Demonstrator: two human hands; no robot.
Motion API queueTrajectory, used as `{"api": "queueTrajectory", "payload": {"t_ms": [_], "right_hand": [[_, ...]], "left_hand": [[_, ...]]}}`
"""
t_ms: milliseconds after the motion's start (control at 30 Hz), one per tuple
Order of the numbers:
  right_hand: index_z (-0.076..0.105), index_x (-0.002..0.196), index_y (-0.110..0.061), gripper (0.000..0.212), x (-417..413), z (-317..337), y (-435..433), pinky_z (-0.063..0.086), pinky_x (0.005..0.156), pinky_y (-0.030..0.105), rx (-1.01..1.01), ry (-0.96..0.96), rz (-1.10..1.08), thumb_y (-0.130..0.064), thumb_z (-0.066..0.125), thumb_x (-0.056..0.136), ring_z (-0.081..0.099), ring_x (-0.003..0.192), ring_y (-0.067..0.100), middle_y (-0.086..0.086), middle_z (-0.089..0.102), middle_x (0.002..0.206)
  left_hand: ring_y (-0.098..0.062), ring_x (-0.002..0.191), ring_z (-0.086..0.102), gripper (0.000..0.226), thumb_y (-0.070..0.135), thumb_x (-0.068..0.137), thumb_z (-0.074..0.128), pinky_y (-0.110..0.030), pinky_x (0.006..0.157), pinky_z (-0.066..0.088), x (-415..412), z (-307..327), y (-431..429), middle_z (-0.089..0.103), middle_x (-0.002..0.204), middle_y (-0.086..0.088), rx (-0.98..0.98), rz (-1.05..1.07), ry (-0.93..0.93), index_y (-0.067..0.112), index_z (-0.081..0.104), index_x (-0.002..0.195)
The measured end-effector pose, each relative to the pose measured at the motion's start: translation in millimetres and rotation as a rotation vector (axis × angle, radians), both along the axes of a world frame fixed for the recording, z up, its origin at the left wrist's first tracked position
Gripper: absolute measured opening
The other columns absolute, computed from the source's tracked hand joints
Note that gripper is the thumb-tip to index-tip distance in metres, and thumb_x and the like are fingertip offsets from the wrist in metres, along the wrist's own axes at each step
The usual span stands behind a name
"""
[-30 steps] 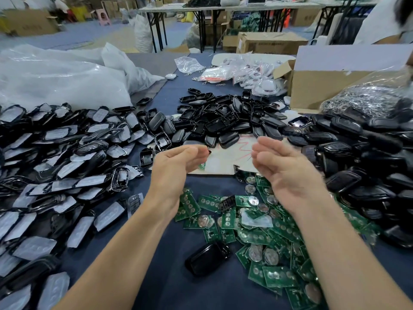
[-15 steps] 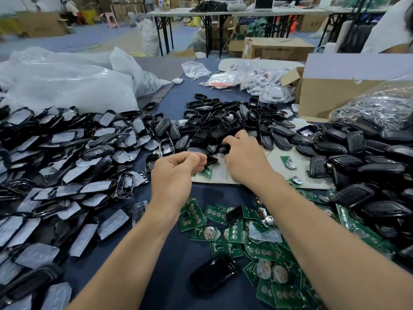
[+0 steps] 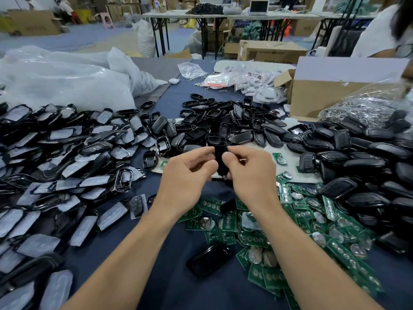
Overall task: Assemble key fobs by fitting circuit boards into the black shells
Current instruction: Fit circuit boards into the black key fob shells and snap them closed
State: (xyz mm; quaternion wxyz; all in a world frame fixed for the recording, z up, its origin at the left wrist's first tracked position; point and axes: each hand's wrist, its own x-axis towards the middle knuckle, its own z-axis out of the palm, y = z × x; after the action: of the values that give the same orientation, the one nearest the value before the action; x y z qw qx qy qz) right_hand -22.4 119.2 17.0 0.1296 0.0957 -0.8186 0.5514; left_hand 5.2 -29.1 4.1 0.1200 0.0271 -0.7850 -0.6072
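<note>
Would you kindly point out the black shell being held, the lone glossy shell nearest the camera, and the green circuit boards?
held black shell (image 3: 221, 158): head view, its dark visible middle.
lone glossy shell (image 3: 210, 260): head view, centre of its shiny top.
green circuit boards (image 3: 253, 239): head view, one board mid-pile.

no words to read here

the brown box (image 3: 271, 51) at the back has some dark print low on its side, but it is too small and blurry for me to make out. the green boards (image 3: 252, 238) on the table have tiny marks on them, and i cannot read those either.
</note>
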Motion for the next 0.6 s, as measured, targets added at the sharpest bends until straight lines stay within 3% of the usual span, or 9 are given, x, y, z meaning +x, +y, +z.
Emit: {"api": "queueTrajectory", "payload": {"t_ms": [33, 67, 133, 167, 267, 367, 467, 533, 600], "right_hand": [[0.075, 0.085, -0.054, 0.029, 4, -1, 3, 0.054, 0.062, 0.027, -0.059, -0.058, 0.016, -0.028, 0.063, 0.090, 0.063, 0.055, 0.005, -0.011, 0.068, 0.057], [0.077, 0.082, -0.045, 0.027, 7, -3, 5, 0.056, 0.059, 0.033, -0.116, -0.113, 0.043, -0.023, 0.064, 0.092, 0.062, 0.052, 0.009, -0.004, 0.068, 0.055], [0.079, 0.083, -0.027, 0.020, 14, -3, 9, 0.055, 0.056, 0.034, -0.228, -0.220, 0.131, -0.016, 0.067, 0.094, 0.062, 0.050, 0.015, 0.006, 0.069, 0.057], [0.079, 0.084, -0.026, 0.019, 17, -3, 10, 0.055, 0.055, 0.030, -0.243, -0.247, 0.164, -0.014, 0.067, 0.095, 0.063, 0.050, 0.015, 0.007, 0.070, 0.057], [0.076, 0.081, -0.037, 0.021, 22, -6, 16, 0.052, 0.055, 0.018, 0.046, -0.131, 0.090, -0.020, 0.070, 0.092, 0.066, 0.054, 0.004, -0.010, 0.072, 0.062], [0.077, 0.081, -0.033, 0.005, 30, 0, 16, 0.047, 0.058, 0.012, 0.362, -0.065, 0.118, -0.037, 0.074, 0.082, 0.065, 0.070, -0.001, -0.020, 0.070, 0.071], [0.077, 0.095, -0.032, 0.027, 36, 1, 8, 0.051, 0.086, 0.033, 0.709, -0.052, 0.263, -0.051, 0.073, 0.077, 0.061, 0.092, 0.014, -0.015, 0.067, 0.091], [0.076, 0.095, -0.031, 0.017, 39, 2, 4, 0.050, 0.091, 0.037, 0.716, -0.033, 0.294, -0.039, 0.078, 0.079, 0.060, 0.094, 0.018, -0.014, 0.063, 0.091], [0.076, 0.086, -0.033, 0.011, 38, -1, 5, 0.051, 0.082, 0.026, 0.595, -0.052, 0.266, -0.026, 0.080, 0.079, 0.060, 0.084, 0.007, -0.020, 0.061, 0.080]], "left_hand": [[-0.005, 0.096, 0.075, 0.039, 0.037, 0.083, 0.074, -0.037, 0.086, 0.062, 0, -1, 0, 0.079, 0.102, 0.017, 0.002, 0.001, 0.000, 0.038, 0.073, 0.122], [-0.004, 0.094, 0.075, 0.039, 0.038, 0.082, 0.075, -0.034, 0.084, 0.061, 0, -2, 0, 0.079, 0.100, 0.017, -0.004, 0.006, 0.000, 0.039, 0.072, 0.121], [-0.004, 0.090, 0.076, 0.026, 0.034, 0.084, 0.077, -0.029, 0.081, 0.059, -1, 1, -1, 0.080, 0.094, 0.017, -0.010, 0.014, 0.002, 0.041, 0.076, 0.108], [-0.006, 0.087, 0.077, 0.019, 0.028, 0.086, 0.078, -0.029, 0.078, 0.060, -1, 2, -2, 0.080, 0.090, 0.014, 0.008, 0.023, 0.001, 0.040, 0.078, 0.101], [-0.015, 0.082, 0.078, 0.021, 0.012, 0.089, 0.078, -0.037, 0.075, 0.063, -2, 6, -6, 0.081, 0.085, 0.006, 0.089, 0.105, -0.025, 0.033, 0.082, 0.090], [-0.018, 0.077, 0.078, 0.019, 0.009, 0.092, 0.075, -0.031, 0.060, 0.061, -3, 10, -11, 0.081, 0.083, 0.001, 0.223, 0.211, -0.057, 0.026, 0.082, 0.093], [-0.013, 0.066, 0.074, 0.015, 0.005, 0.095, 0.070, -0.025, 0.051, 0.057, -5, 14, -12, 0.080, 0.082, -0.003, 0.411, 0.238, -0.113, 0.016, 0.080, 0.095], [-0.013, 0.066, 0.072, 0.015, 0.004, 0.096, 0.070, -0.025, 0.052, 0.057, -6, 14, -13, 0.080, 0.082, -0.006, 0.476, 0.219, -0.134, 0.015, 0.080, 0.091], [-0.014, 0.066, 0.072, 0.014, 0.004, 0.096, 0.070, -0.025, 0.054, 0.058, -7, 14, -16, 0.080, 0.082, -0.006, 0.501, 0.197, -0.141, 0.013, 0.079, 0.092]]}}
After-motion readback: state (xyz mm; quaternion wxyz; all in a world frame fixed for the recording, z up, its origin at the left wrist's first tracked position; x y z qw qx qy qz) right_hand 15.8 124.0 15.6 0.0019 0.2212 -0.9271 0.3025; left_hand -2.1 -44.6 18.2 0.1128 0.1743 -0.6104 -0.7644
